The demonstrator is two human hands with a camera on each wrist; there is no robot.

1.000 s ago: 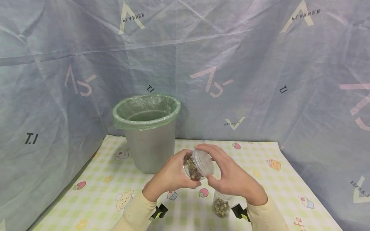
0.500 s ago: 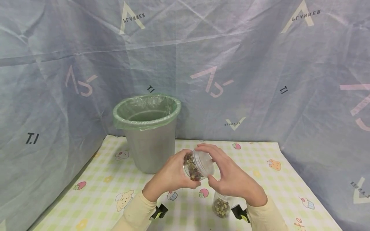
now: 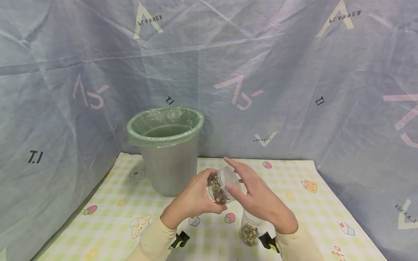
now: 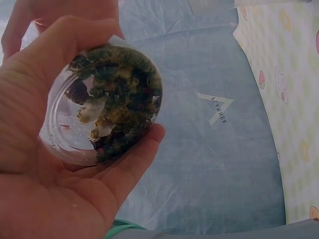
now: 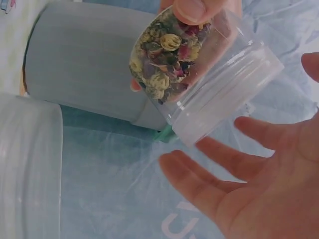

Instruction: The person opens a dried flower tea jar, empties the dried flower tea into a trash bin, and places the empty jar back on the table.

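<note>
My left hand (image 3: 192, 195) grips a clear plastic jar (image 3: 215, 188) of dried flower buds, its thumb and fingers curled round the body. Tilted sideways, the jar has its translucent screw lid (image 5: 229, 94) on and facing my right hand (image 3: 259, 195). That hand is beside the lid with fingers spread and only loosely bent, fingertips right at the lid's edge in the right wrist view. Yellow and reddish buds (image 5: 169, 59) lie toward the jar's bottom. A second jar (image 3: 249, 233) with pale buds stands on the table below my right hand, its top partly hidden.
A grey bin (image 3: 171, 166) lined with a green bag (image 3: 164, 139) stands at the back left of the table. The checked tablecloth (image 3: 117, 232) has printed cartoons. A grey-blue fabric sheet (image 3: 281, 83) hangs behind and along both sides.
My right hand has loosened from the lid; its fingers have straightened and its thumb has shifted up across the lid. The left hand and the jar have stayed in place.
</note>
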